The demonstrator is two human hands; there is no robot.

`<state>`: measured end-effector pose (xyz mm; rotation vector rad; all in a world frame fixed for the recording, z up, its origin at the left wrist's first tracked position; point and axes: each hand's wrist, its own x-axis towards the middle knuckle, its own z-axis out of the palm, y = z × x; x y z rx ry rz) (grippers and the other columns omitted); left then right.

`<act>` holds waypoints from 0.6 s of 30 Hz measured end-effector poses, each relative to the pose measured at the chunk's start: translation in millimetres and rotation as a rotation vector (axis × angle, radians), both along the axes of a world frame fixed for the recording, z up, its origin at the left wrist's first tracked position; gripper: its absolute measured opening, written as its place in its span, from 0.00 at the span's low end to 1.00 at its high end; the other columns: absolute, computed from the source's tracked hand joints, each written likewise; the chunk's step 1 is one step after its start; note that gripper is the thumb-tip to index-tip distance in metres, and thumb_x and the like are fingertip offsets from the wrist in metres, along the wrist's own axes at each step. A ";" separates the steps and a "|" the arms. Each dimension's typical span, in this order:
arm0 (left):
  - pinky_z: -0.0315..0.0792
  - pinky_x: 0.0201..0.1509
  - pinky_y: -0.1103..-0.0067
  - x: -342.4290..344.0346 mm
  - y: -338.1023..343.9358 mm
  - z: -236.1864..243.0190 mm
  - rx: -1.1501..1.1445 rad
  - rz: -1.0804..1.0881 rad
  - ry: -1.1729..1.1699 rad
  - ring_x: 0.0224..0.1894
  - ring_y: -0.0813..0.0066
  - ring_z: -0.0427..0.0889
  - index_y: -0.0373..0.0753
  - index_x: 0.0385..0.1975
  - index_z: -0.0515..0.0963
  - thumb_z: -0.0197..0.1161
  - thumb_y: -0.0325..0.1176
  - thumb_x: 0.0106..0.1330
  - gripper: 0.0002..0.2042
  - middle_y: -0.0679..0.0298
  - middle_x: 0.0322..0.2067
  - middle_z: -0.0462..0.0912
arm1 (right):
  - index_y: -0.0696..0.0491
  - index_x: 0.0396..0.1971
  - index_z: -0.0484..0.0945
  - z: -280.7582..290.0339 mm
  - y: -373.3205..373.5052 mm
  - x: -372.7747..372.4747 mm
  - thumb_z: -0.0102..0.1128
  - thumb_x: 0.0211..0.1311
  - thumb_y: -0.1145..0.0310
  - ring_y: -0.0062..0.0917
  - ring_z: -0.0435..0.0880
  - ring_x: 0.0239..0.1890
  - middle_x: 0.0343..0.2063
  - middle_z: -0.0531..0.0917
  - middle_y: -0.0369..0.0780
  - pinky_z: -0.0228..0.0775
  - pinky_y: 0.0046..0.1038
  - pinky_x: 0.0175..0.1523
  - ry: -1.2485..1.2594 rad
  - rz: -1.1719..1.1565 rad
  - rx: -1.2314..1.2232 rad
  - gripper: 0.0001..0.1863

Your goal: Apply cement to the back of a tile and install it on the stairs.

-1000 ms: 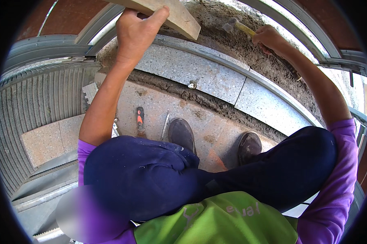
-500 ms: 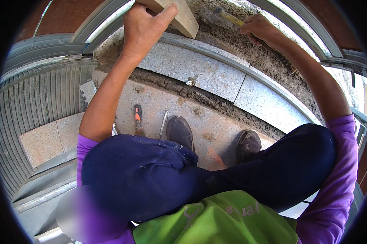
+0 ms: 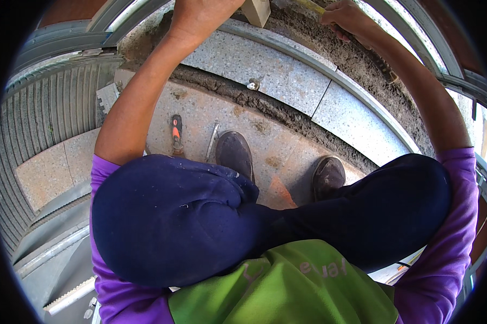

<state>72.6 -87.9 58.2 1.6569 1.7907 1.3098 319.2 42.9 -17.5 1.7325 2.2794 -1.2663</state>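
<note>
right grip (image 3: 347,19) wrapped round hammer (image 3: 310,6), head out of frame | left grip (image 3: 205,16) cropped, can't tell if it's pinching the block (image 3: 256,12) just right of it | off-target swing could probably whack left grip or chip slabs (image 3: 243,54) below | rail (image 3: 303,49) hugs block's near side; dirt (image 3: 297,24) open between grips, frame (image 3: 418,35) crowds right grip's right

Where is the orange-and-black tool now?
In the head view, left of centre, the tool lies on the floor, left of the metal strip and the left shoe.
</note>
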 end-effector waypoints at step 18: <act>0.78 0.43 0.71 1.6 3.5 10.4 -0.074 0.003 -0.027 0.41 0.58 0.87 0.26 0.40 0.80 0.66 0.35 0.56 0.18 0.47 0.35 0.87 | 0.58 0.21 0.79 -41.3 11.2 -2.7 0.63 0.60 0.68 0.16 0.72 0.10 0.12 0.75 0.36 0.61 0.21 0.13 0.246 0.100 -0.197 0.11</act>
